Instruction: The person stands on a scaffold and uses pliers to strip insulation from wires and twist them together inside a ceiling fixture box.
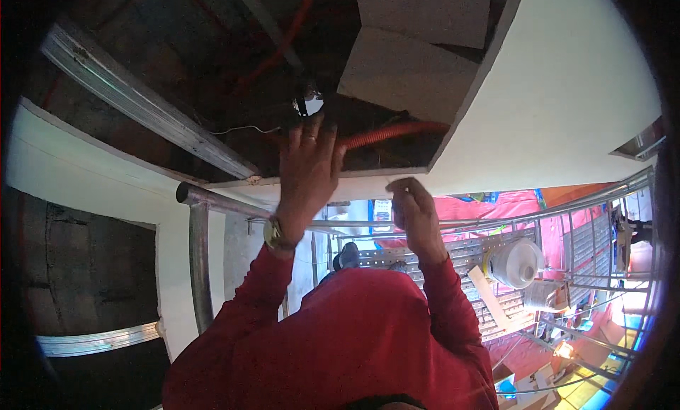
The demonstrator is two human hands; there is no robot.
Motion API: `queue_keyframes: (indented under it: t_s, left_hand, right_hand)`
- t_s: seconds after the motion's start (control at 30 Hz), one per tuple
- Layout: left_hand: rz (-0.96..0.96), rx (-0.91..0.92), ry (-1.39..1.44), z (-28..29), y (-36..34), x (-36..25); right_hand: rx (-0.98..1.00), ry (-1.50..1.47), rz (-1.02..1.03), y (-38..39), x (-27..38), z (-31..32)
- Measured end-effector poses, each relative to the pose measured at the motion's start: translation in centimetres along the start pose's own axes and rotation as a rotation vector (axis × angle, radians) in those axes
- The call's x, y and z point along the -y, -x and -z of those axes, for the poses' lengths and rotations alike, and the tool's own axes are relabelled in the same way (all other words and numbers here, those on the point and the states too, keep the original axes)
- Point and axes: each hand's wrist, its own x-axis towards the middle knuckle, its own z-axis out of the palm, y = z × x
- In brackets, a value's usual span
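My left hand [307, 173], wearing a wristwatch [275, 232], reaches into a dark ceiling opening with its fingers stretched out. Its fingertips lie just below a small bright silvery object [309, 102] near the end of a metal strip [268, 24]. An orange corrugated conduit [386, 132] runs behind the fingers, and a thin pale wire [241, 128] extends leftward from beside them. My right hand [414, 212] is raised below the edge of the white ceiling board [545, 84], its fingers bent in a pinch; whatever they hold is too small to make out.
A metal channel [145, 112] crosses the opening. A scaffold pipe [202, 261] stands left of me. Far below are my shoes on a perforated platform [460, 247], a white bucket [516, 261], a board [489, 297], another container [545, 295] and scaffold rails [567, 212].
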Motion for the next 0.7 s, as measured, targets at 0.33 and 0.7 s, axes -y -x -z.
queue_keyframes:
  t_s: [0.33,0.7]
  left_hand:
    - [0.141,-0.025,0.237,-2.6,1.5,1.3]
    - [0.345,0.156,0.367,0.7,-2.6,3.1]
  right_hand:
    - [0.064,-0.077,0.062,-2.8,-0.5,-2.5]
    - [0.109,0.154,0.347,-5.9,0.9,-4.1]
